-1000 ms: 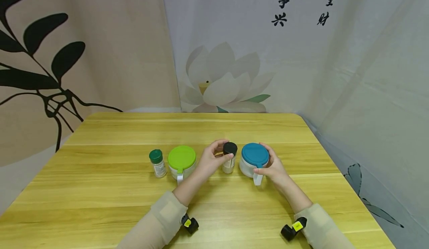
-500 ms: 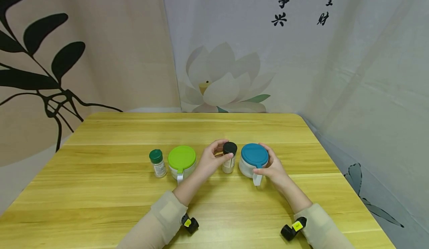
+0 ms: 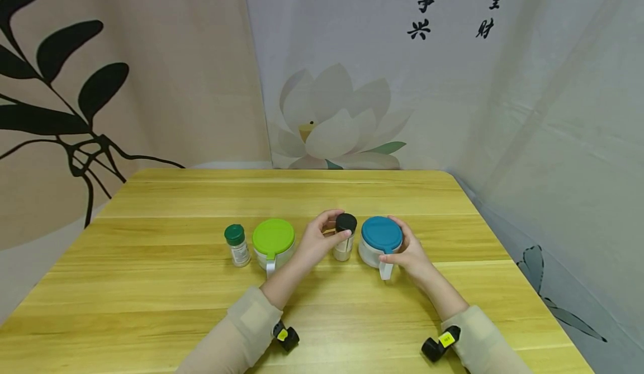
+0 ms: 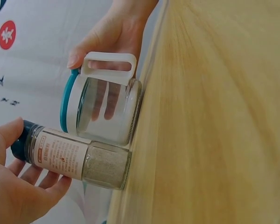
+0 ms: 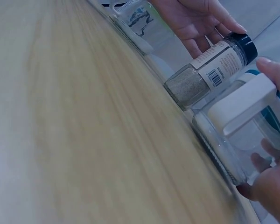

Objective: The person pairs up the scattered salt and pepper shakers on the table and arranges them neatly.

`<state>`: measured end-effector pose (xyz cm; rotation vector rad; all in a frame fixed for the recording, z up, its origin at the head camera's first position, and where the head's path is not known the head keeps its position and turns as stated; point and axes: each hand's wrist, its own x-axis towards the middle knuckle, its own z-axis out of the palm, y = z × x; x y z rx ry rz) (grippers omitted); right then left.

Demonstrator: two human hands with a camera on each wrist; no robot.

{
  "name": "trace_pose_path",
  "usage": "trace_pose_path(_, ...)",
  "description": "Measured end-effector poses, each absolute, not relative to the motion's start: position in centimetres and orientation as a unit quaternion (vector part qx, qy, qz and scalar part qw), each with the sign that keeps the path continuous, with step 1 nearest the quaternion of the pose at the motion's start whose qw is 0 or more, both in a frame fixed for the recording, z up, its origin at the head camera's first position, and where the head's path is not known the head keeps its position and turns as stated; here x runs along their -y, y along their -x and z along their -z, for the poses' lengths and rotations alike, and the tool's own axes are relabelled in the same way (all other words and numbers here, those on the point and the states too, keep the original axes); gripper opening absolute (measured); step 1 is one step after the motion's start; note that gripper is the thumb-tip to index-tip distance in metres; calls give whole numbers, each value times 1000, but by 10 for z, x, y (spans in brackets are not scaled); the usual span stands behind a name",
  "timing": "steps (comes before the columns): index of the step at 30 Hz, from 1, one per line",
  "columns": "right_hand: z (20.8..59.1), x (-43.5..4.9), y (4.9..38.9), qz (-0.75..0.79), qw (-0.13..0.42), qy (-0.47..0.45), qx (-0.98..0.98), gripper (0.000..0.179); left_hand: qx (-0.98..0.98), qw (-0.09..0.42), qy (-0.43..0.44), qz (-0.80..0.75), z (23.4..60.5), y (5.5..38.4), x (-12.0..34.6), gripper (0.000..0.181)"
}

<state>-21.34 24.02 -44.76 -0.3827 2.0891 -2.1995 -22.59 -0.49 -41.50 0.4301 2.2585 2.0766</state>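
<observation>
My left hand (image 3: 317,238) pinches the black cap of a spice bottle (image 3: 343,245) between thumb and fingers. The bottle stands upright on the table; the left wrist view shows its printed label and the pale powder inside. To its right is a clear glass seasoning jar (image 3: 371,254) with a blue lid (image 3: 382,233) and a white handle (image 5: 245,102). My right hand (image 3: 413,255) grips that jar, thumb near the lid's front edge and fingers round the far side. Bottle and jar stand close together, their bases on the wood.
On the left stands a matching jar with a lime-green lid (image 3: 273,236), partly behind my left forearm. Beside it is a small bottle with a dark green cap (image 3: 237,245). The wooden table (image 3: 166,307) ends at a printed curtain (image 3: 201,83).
The blue-lidded jar has shifted very slightly left and nearer, with my right hand on it. My left hand and the spice bottle have stayed practically still.
</observation>
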Motion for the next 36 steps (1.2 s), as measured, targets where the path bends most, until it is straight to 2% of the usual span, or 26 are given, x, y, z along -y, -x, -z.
trace_pose_path(36,451,-244,214,701,74,157,-691,104,-726,16,-143,-672,414,225,5,50)
